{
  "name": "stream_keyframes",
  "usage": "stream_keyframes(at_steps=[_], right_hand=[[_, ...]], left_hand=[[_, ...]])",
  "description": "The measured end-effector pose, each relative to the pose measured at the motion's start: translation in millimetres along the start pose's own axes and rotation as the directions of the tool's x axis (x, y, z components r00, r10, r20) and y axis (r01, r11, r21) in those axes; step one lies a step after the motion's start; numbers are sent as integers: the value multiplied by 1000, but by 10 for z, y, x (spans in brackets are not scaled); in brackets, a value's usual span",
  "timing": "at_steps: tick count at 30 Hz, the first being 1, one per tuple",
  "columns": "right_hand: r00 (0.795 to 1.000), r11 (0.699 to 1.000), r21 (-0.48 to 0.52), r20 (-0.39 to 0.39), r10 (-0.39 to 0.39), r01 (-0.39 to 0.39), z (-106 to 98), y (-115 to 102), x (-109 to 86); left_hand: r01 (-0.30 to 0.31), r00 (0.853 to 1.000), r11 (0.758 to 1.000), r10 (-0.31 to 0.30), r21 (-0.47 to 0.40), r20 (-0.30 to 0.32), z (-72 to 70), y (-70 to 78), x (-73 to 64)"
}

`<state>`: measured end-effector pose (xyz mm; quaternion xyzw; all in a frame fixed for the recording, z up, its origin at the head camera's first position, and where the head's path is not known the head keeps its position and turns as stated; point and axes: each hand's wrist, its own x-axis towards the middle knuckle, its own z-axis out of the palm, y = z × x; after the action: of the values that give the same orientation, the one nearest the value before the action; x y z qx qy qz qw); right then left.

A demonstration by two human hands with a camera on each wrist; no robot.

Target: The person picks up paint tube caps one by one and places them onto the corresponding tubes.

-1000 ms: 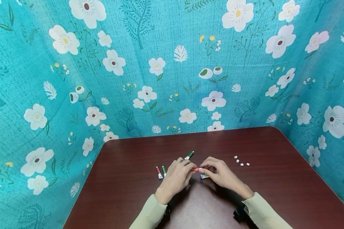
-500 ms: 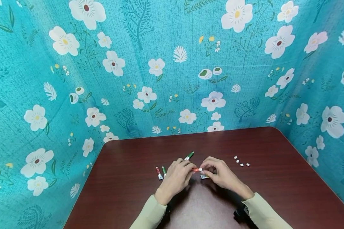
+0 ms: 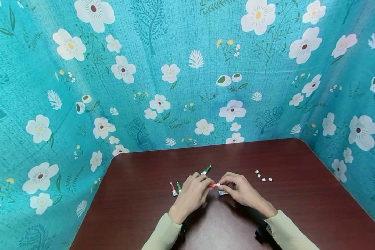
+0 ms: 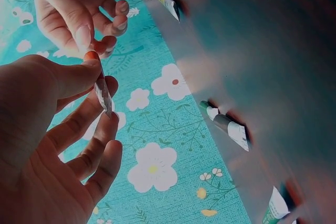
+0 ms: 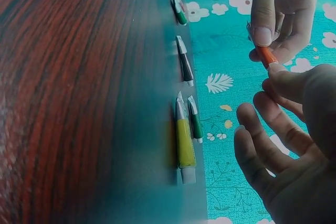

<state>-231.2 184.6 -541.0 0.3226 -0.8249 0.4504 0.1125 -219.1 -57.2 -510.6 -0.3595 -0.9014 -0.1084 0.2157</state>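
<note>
Head view bright, fairly sharp; pale glare on near tabletop [image 3: 218,231], dark shadows either side. Wrist views dimmer, teal-hazed, tabletop blurry in patches.

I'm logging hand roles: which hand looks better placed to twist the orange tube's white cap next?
Probably the right hand. It pinches at the white cap, while the left hand grips the orange tube. The small white pieces also lie on the right hand's side.
</note>
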Motion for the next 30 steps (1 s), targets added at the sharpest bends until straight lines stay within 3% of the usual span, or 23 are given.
stream_keyframes(at_steps=[17, 24, 30], right_hand=[[999, 1000, 16, 25, 24, -24, -16, 2, 5], [1000, 999, 33, 3, -12, 12, -61, 8, -13], [999, 998, 46, 7, -39, 38, -62, 47, 1]], left_hand=[[21, 999, 1000, -21, -5, 26, 0, 3, 7], [23, 999, 1000, -23, -3, 46, 15, 11, 9], [20, 999, 1000, -20, -6, 26, 3, -19, 12]])
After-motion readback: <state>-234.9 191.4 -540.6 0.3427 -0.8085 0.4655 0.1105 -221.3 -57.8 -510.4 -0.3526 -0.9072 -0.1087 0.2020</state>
